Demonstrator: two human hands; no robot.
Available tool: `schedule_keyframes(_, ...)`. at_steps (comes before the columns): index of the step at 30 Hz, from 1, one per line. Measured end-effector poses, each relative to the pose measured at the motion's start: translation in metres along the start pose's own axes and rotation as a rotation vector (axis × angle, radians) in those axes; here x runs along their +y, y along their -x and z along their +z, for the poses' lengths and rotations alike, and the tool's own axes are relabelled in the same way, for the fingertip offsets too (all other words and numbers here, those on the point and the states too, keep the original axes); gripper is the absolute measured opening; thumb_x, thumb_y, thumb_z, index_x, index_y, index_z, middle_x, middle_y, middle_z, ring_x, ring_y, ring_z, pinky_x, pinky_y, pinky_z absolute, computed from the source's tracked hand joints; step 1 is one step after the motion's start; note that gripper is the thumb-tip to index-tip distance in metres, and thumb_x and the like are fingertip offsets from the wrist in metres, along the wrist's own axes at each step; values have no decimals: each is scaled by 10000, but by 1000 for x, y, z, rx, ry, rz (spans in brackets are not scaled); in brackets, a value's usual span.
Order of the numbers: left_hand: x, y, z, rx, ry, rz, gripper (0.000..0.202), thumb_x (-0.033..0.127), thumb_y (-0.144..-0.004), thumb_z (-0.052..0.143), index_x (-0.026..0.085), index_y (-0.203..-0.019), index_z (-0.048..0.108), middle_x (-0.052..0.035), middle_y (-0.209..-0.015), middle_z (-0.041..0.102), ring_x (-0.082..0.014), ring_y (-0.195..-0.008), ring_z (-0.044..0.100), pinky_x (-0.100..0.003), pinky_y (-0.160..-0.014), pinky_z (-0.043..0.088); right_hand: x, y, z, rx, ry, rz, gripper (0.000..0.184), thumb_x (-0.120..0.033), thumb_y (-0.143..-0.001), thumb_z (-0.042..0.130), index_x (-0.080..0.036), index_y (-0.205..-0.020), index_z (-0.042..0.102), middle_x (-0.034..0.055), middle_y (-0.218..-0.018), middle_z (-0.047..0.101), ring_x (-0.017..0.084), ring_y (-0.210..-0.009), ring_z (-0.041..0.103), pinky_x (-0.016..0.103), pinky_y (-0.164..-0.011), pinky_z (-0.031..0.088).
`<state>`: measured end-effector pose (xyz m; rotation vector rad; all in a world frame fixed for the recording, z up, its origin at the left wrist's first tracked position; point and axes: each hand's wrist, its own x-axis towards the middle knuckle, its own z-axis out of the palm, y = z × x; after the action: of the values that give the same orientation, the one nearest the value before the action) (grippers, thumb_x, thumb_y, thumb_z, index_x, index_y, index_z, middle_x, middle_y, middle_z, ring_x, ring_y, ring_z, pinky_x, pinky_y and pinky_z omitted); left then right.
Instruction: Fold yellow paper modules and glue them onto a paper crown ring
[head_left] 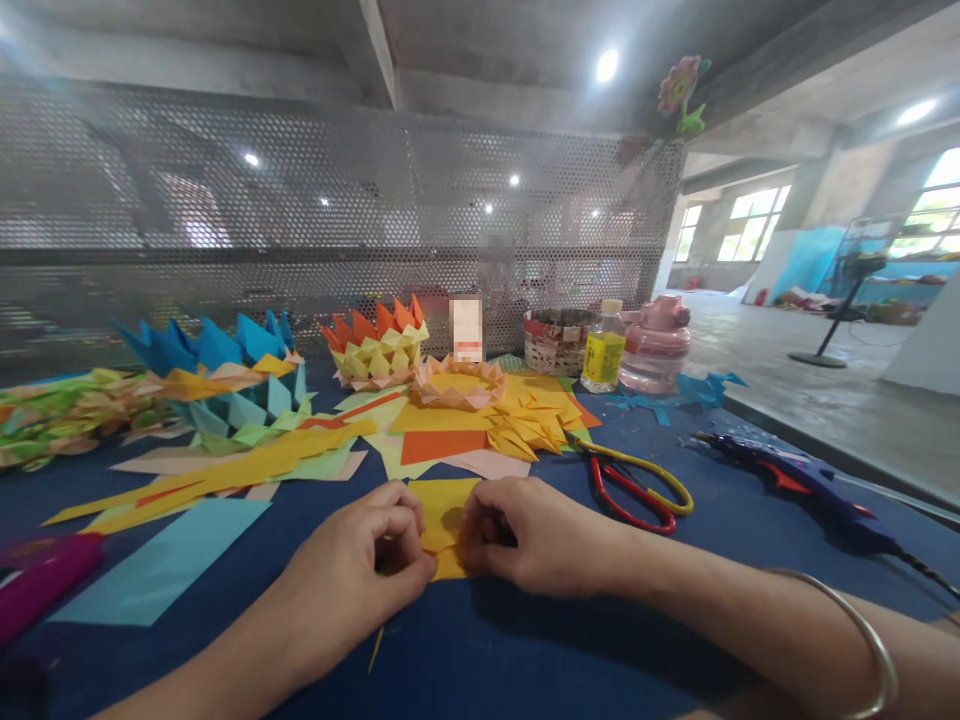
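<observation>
At the far left of the blue table [570, 660], a heap of green and peach paper pieces [60, 410], with a magenta object [45, 580] nearer, cut off by the picture's edge and hard to identify. Just beside it, a flat light-blue paper sheet [165, 560]; behind that, long yellow strips [225, 475] and a pointed ring of blue paper [217, 345]. Farther right, an orange-and-yellow pointed ring [379, 345]. At the near middle, left hand [367, 555] with fingers curled and thumb pressing on the left side of a yellow paper [439, 500]. Between both hands, that paper, with a fold across its lower part. On its right side, right hand [540, 530] pinching, fingers bent toward the thumb. Beyond, a peach pointed ring [460, 390] and spiky yellow folded pieces [532, 425]. Next, red-and-yellow-handled scissors [637, 490], a yellow-labelled bottle [604, 350] and a pink jug [656, 345] behind. Farthest right, a dark-blue corded tool [802, 485], lying on its side.
</observation>
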<state>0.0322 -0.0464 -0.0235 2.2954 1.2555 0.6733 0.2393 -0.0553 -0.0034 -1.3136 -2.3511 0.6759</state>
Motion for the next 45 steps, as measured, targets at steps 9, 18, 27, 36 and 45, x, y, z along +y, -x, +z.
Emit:
schedule_keyframes(9, -3, -1, 2, 0, 68, -6, 176, 262, -776, 559, 201, -630, 480, 8, -817, 571, -146, -704, 606, -274, -669, 503, 0, -6, 4, 87, -37, 65, 115, -248, -848, 579, -146, -873, 627, -3, -716, 624, 97, -610, 512, 202, -562, 373)
schedule_keyframes(18, -2, 0, 0, -1, 211, 1, 30, 218, -770, 571, 217, -741, 565, 21, -844, 598, -155, -784, 642, -316, -801, 560, -3, -6, 11, 108, 90, 104, 344, -377, -744, 747, -173, -981, 604, 23, -828, 651, 151, -728, 567, 250, -637, 382)
schedule_keyframes(27, -6, 5, 2, 3, 153, 64, 145, 158, -789, 512, 242, -892, 568, 3, -943, 622, -175, -916, 647, -332, -852, 561, -3, -4, 7, 78, 94, 46, 291, -356, -764, 723, -186, -981, 628, 27, -868, 672, 157, -763, 584, 252, -653, 388)
schedule_keyframes(36, -1, 12, 2, 26, -43, 120, 133, 135, -847, 433, 238, -885, 508, -16, -956, 577, -174, -840, 618, -316, -761, 523, -7, -5, 8, 82, 44, 24, 184, -268, -757, 689, -151, -894, 656, 18, -778, 676, 113, -637, 546, 219, -585, 378)
schedule_keyframes(45, 4, 23, 1, 45, -219, 302, 226, 97, -851, 367, 208, -798, 556, -27, -841, 587, -160, -728, 586, -264, -667, 483, -4, -12, 15, 184, 162, 25, 154, -209, -905, 502, -142, -909, 641, 82, -917, 643, 175, -833, 558, 293, -752, 414)
